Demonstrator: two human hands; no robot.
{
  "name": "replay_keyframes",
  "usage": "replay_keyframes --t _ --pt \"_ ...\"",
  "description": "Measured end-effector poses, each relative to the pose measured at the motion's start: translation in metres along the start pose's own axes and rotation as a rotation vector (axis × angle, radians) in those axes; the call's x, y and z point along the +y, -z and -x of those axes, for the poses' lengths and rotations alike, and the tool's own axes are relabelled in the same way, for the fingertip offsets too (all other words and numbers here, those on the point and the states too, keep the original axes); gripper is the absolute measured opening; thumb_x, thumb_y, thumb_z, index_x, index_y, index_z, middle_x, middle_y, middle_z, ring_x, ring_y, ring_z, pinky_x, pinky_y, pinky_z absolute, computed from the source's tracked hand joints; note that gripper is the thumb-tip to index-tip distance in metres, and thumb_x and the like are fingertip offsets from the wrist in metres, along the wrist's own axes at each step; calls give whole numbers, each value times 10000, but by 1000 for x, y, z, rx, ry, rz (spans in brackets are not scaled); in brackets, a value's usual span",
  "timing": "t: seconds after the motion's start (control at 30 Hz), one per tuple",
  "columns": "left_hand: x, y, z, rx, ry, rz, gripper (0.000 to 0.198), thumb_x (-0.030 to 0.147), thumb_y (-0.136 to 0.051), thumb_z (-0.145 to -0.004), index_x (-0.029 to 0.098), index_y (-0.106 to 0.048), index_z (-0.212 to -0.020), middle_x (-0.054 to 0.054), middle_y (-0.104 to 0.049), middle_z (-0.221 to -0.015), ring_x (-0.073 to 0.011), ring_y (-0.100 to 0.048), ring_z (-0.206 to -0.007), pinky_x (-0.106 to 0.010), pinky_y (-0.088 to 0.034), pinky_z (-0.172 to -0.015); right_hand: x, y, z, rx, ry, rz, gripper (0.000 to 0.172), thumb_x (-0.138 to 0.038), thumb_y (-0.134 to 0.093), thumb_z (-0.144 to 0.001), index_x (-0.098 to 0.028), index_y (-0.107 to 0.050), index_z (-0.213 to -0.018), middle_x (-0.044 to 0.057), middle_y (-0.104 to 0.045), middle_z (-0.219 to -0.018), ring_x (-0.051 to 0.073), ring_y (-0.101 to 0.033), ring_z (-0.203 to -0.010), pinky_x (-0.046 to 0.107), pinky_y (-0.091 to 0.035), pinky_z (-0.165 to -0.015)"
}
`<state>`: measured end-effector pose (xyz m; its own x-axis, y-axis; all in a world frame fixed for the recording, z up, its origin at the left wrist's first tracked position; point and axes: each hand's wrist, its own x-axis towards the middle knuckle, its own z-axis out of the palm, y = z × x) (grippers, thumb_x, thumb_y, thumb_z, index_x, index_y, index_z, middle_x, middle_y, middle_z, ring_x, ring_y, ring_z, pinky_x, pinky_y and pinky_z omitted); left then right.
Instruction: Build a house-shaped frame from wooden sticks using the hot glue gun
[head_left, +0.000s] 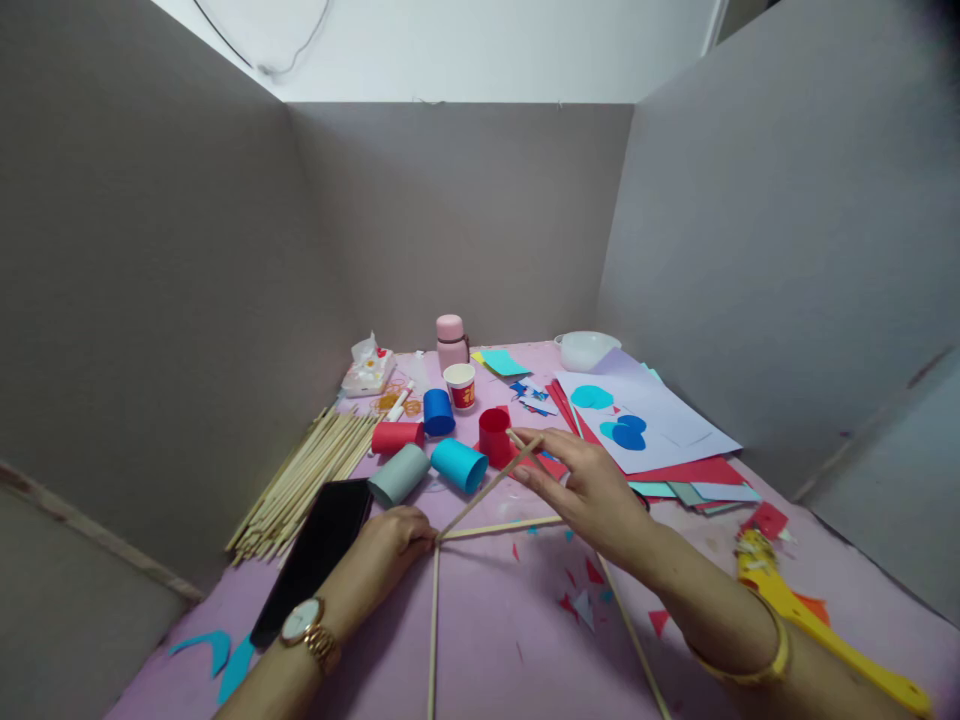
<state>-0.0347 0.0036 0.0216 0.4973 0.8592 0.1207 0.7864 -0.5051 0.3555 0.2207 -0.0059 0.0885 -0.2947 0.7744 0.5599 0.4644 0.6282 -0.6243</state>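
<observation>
The left hand [397, 545] has its grip pinched on the near corner of a thin, pale wooden stick frame [495, 528], low over the pink tabletop [480, 600]. The right hand [581, 485] grasps the raised end of the frame's slanting stick between thumb and fingers; whether its grip also takes in the stick crossing there is hard to tell. A flat black rectangular device [311, 560] lies beside the left hand, near a loose bundle of pale wooden sticks [304, 480]. Beyond the frame lies a turquoise paper cylinder [459, 465], beside a grey paper cylinder [400, 476].
</observation>
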Motion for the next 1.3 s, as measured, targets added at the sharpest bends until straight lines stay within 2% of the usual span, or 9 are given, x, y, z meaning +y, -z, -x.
replay_keyframes --t 0.1,0.2,0.3,0.57,0.77,1.1,1.2,1.3 --pt "-3 -3 -1 6 0 -4 236 217 -514 -860 182 -657 -676 -6 -640 -693 -128 -590 -652 -210 -409 -636 0 0 0 -10 -15 -57 98 -231 -550 -879 -216 -648 -876 75 -703 -1079 232 -625 -1034 372 -481 -874" --pt "-4 -3 -1 5 0 1 231 215 -502 -866 188 -660 -700 -7 -647 -717 -132 -602 -680 -210 -414 -651 1 0 -1 -14 -34 -112 114 -221 -552 -881 -220 -639 -809 54 -717 -1005 213 -636 -1008 334 -485 -846" --pt "-3 -2 -1 -1 1 4 233 216 -498 -866 188 -661 -702 -12 -650 -722 -142 -609 -687 -217 -417 -654 2 1 -3 -27 -44 -134 105 -231 -560 -879 -227 -646 -819 35 -722 -958 202 -648 -974 323 -482 -837" --pt "-4 -2 -2 -11 7 -6 231 217 -507 -859 182 -668 -698 -22 -658 -721 -153 -614 -694 -227 -419 -659 5 4 -3 -39 -76 -100 98 -241 -569 -871 -228 -666 -872 42 -723 -999 200 -647 -965 342 -480 -850" --pt "-5 -4 0 -9 3 -9 232 218 -497 -876 189 -669 -722 -9 -656 -739 -139 -613 -705 -216 -419 -659 5 4 -3 -40 -68 -118 115 -248 -563 -869 -233 -666 -821 40 -732 -976 221 -650 -997 355 -491 -849" --pt "-4 -5 1 -4 -6 -16 228 200 -499 -879 189 -656 -715 -6 -647 -734 -132 -601 -695 -208 -414 -663 4 3 -3 -34 -64 -89 122 -255 -569 -864 -245 -691 -854 57 -712 -1081 248 -615 -1083 381 -504 -855" --pt "-5 -5 2 -3 -5 -15 226 191 -505 -876 187 -654 -706 -4 -645 -727 -130 -598 -689 -206 -412 -659 4 3 -3 -26 -73 -71 155 -269 -568 -864 -233 -694 -948 76 -708 -1090 252 -621 -1068 379 -515 -830" --pt "-5 -5 2 -2 -2 -18 221 190 -509 -875 185 -652 -706 -3 -638 -727 -129 -593 -688 -210 -410 -662 2 4 -3 -17 -76 -53 230 -272 -563 -866 -200 -665 -1059 81 -725 -1027 234 -659 -968 376 -512 -835"
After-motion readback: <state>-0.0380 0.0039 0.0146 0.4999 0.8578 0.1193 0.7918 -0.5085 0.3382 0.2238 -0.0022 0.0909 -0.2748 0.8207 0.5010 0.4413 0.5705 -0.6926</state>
